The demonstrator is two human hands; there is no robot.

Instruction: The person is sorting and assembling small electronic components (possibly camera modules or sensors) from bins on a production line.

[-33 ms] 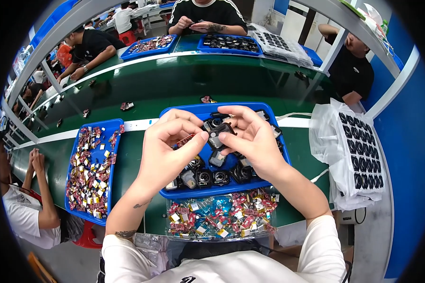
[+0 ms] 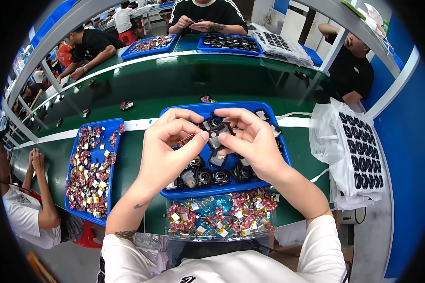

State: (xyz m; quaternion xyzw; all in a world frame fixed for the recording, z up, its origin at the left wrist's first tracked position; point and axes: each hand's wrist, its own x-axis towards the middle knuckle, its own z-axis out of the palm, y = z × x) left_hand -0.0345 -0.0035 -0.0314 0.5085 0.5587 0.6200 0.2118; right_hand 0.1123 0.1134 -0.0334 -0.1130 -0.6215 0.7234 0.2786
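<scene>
My left hand [image 2: 163, 141] has its thumb and fingers closed on a small red board [image 2: 185, 139], most of which the thumb hides; the index fingertip stands off above the thumb tip. My right hand [image 2: 256, 139] is clamped on a black housing [image 2: 217, 134], the thumb pressing its near side at a grey part, the fingers curled round the far side. The housing sits in the space between my two hands, with the red board just left of it. Beneath my fingers lies a blue tray [image 2: 222, 192], and more black casings [image 2: 204, 178] rest in it, some showing round openings, several lined up just below my left fingertips. Nearer my body than that tray, a heap of red boards with pale and yellow pieces [image 2: 243, 217] lies in a clear tray. Off to the left of my left fingers stands a second blue tray [image 2: 97, 154], filled with similar boards. Well to the right of my right fingers, white wrapping [image 2: 323, 139] surrounds rows of black parts [image 2: 362, 148]. Beyond my fingertips runs a green surface [image 2: 160, 89], with one loose board [image 2: 126, 106] lying on it, farther left. On its far side, a co-worker's hands [image 2: 205, 25] are held close together.
</scene>
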